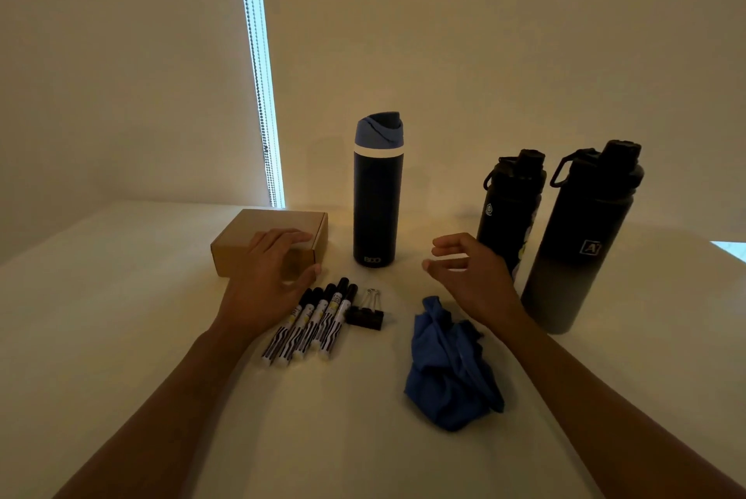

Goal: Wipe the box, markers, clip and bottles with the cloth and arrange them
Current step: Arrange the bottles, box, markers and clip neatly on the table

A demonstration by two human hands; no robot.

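Note:
A brown cardboard box [250, 234] lies at the left on the white table [121, 317]. My left hand [268, 280] rests on its near right corner with fingers spread. Several black-capped markers [315, 319] lie side by side below it, and a black binder clip [365, 315] sits just right of them. A crumpled blue cloth [448, 369] lies in front of my right hand [468, 276], which hovers with loosely curled fingers and holds nothing. A navy bottle with a blue lid [377, 192] stands in the middle. Two black bottles [510, 212] [585, 240] stand at the right.
A pale wall rises behind the table. A bright window slit with a bead chain [258, 71] runs down at the back left. The light is dim.

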